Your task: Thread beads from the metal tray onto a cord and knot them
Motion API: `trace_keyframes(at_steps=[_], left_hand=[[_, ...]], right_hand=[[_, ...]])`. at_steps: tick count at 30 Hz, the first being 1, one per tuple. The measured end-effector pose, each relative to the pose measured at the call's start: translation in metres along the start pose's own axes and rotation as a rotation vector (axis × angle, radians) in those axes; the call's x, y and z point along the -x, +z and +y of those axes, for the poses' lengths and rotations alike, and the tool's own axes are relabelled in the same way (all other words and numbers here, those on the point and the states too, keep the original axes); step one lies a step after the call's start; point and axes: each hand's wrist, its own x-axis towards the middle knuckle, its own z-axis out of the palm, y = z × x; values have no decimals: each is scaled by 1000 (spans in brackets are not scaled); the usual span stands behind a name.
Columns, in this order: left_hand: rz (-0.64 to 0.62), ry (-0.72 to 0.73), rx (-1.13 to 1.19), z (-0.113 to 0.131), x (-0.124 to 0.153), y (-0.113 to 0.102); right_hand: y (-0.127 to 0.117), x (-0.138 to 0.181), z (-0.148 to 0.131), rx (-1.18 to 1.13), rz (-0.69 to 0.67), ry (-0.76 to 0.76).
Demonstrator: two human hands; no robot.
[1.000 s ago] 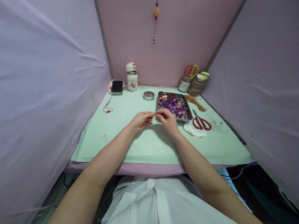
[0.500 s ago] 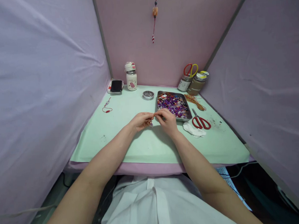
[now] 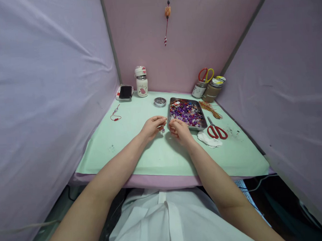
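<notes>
My left hand (image 3: 154, 128) is pinched closed over the middle of the table. Below its fingertips hangs a small purple bead piece (image 3: 163, 130), and any cord it is on is too fine to make out. My right hand (image 3: 180, 131) is a short way to the right, at the near left corner of the bead tray (image 3: 204, 128). Its fingers are curled together, and whatever they may hold is too small to see. A small gap separates the two hands. Purple, red and clear beads (image 3: 186, 112) fill the tray.
Red-handled scissors (image 3: 217, 131) and a white cloth (image 3: 210, 139) lie right of my right hand. Behind are a cord bundle (image 3: 211, 109), jars (image 3: 213, 89), a round tin (image 3: 160, 102), a bottle (image 3: 142, 86) and a phone (image 3: 126, 92). A red beaded string (image 3: 115, 114) lies left.
My hands have drawn apart at the fingertips. The left fingers rose slightly, and the right hand shifted a little right and down with its fingers more curled.
</notes>
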Motion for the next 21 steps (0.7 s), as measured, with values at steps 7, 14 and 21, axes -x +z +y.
trace_keyframes(at_steps=[7,14,21], left_hand=[[29,-48,-31,-1,-2,-2],[43,-5,-104,-2,1,2],[-65,-25,-230,-5,4,5]], right_hand=[[-2,1,6,287,-146,64],[-5,-3,7,480,121,-471],[-11,-9,11,294,113,-354]])
